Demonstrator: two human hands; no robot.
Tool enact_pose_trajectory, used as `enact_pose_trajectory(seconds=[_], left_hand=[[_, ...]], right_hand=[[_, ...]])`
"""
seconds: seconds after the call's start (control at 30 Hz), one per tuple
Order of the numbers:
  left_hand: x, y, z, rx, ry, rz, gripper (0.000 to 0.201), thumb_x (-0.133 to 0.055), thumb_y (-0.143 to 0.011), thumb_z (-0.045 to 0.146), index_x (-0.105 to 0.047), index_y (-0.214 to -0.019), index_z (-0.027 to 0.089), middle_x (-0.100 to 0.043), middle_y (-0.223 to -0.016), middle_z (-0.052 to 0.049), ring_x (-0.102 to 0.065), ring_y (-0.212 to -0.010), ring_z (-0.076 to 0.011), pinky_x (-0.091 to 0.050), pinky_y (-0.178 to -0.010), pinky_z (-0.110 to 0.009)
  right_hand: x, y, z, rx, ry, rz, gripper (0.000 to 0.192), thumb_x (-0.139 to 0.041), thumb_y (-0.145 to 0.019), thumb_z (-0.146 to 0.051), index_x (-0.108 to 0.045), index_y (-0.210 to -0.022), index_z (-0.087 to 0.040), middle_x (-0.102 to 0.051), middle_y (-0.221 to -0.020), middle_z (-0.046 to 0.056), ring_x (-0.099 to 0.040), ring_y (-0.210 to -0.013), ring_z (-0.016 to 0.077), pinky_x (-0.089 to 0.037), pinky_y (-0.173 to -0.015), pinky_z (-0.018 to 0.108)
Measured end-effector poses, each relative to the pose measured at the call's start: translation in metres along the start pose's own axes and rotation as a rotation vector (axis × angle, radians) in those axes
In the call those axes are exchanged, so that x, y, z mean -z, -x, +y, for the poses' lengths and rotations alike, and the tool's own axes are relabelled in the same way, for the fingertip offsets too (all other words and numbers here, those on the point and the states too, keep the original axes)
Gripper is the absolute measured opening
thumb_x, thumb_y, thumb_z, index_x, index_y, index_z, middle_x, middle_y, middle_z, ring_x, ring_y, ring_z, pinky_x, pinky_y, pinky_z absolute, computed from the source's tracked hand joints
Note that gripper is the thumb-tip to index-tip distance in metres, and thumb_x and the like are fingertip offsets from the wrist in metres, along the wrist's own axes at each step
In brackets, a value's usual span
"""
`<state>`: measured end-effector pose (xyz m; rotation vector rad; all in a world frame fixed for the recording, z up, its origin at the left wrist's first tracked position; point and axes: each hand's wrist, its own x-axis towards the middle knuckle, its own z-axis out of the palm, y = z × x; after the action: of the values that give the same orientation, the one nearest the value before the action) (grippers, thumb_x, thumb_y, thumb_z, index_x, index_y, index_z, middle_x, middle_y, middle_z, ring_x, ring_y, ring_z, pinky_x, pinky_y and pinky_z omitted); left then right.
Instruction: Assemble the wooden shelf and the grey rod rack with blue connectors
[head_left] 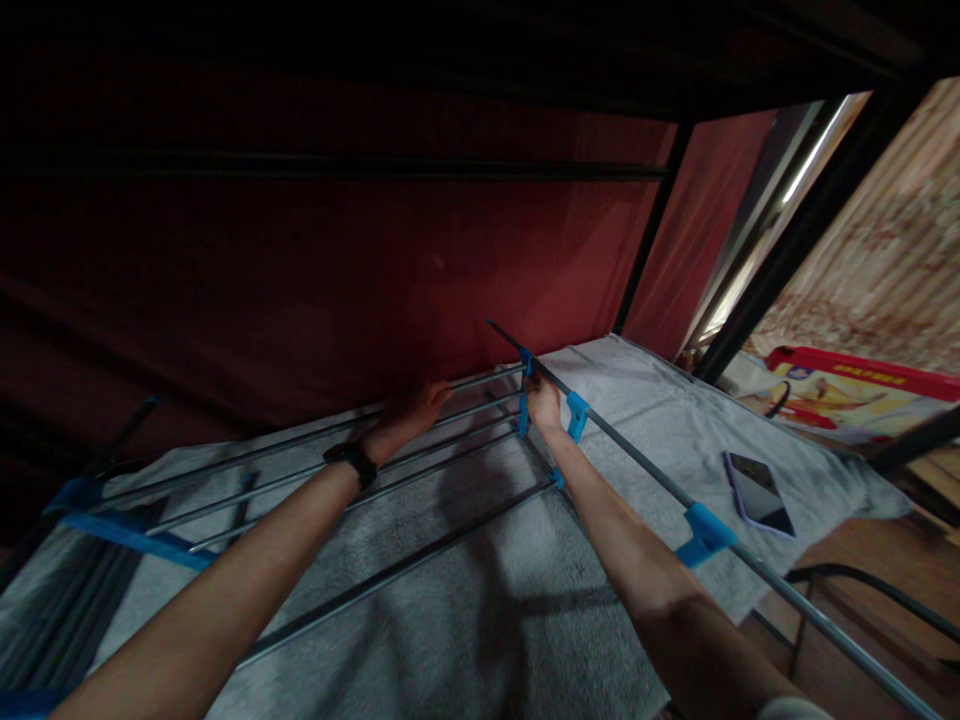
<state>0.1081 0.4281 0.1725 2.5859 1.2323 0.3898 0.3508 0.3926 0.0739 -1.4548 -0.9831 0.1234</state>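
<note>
On the grey blanket (645,400), the drying rack (420,470) lies flat, its rods running left to right, the left hand (409,412) resting open on the far rods, the right hand (543,400) closed around a blue joint (525,385).

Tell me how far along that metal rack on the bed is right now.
Done: several rods already run across between blue connectors. In hand: the right hand grips the far joint on the long side rail; the left hand rests on the farthest rod. Left: more blue clips on the rail stand empty.
</note>
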Motion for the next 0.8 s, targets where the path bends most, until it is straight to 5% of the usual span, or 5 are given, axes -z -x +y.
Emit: enact_pose_trajectory(seconds=[0.8], left_hand=[[0.0064,-0.0060,-0.0023,-0.049,0.112,-0.078,0.041,-0.031,-0.094,0.044,-0.065,-0.087,0.021,-0.072,-0.092,-0.005,-0.064,-0.084,-0.0197,-0.046,-0.078,-0.030]], right_hand=[[-0.0012,0.0004,0.0019,-0.009,-0.002,-0.011,0.029,-0.050,-0.083,-0.024,-0.069,-0.105,-0.018,-0.072,-0.114,0.012,-0.062,-0.116,0.0279,-0.042,-0.109,0.045]])
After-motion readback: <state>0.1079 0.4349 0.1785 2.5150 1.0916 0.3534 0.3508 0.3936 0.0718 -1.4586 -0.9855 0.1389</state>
